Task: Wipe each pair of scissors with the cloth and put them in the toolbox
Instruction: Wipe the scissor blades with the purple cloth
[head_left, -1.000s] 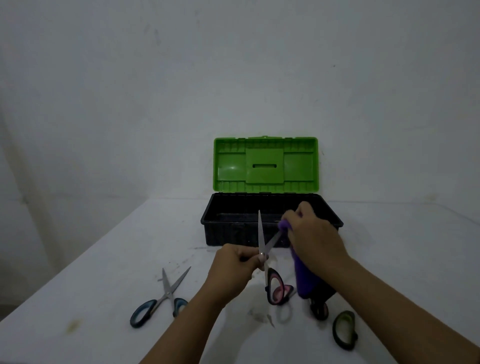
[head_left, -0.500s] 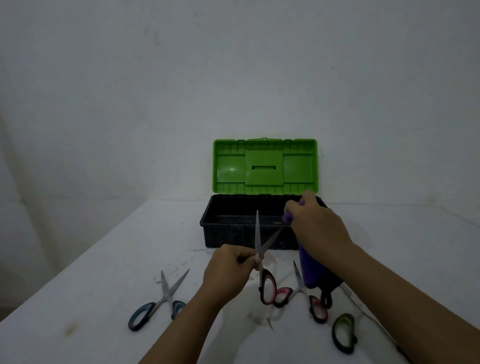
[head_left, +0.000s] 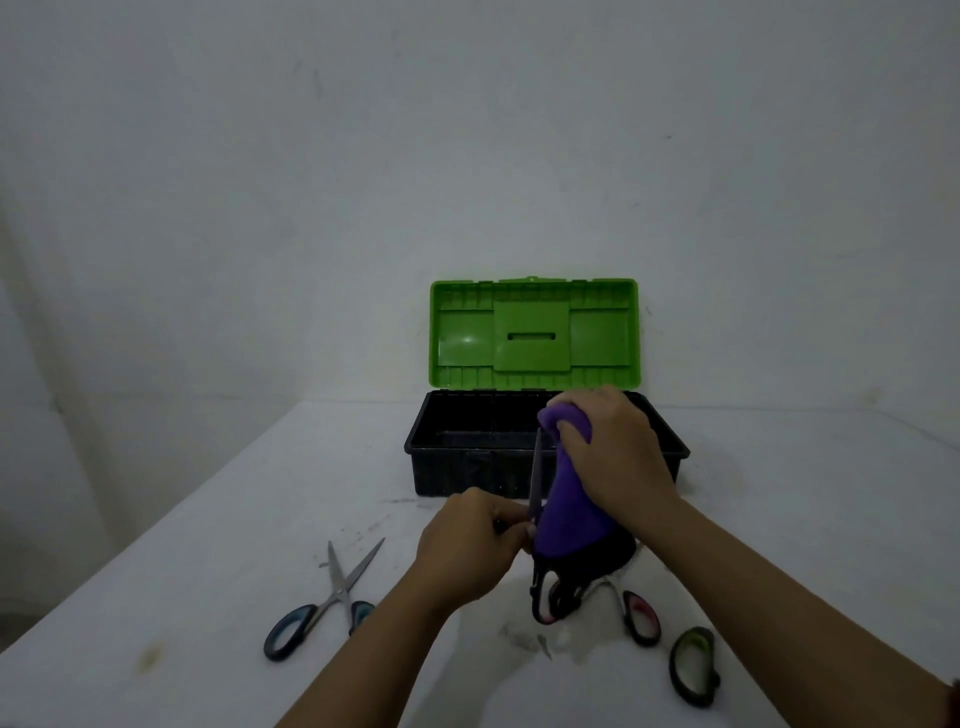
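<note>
The pink-handled scissors are standing blades-up just near of the toolbox, the left hand gripping them at the pivot so the right hand, its grip bunching the purple cloth, is rubbing one blade. The box is gaping open beyond; blue-handled scissors are lying left on the worktop, well clear.

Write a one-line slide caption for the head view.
Left hand holds pink-handled scissors upright while right hand wipes them with purple cloth before open toolbox.
</note>
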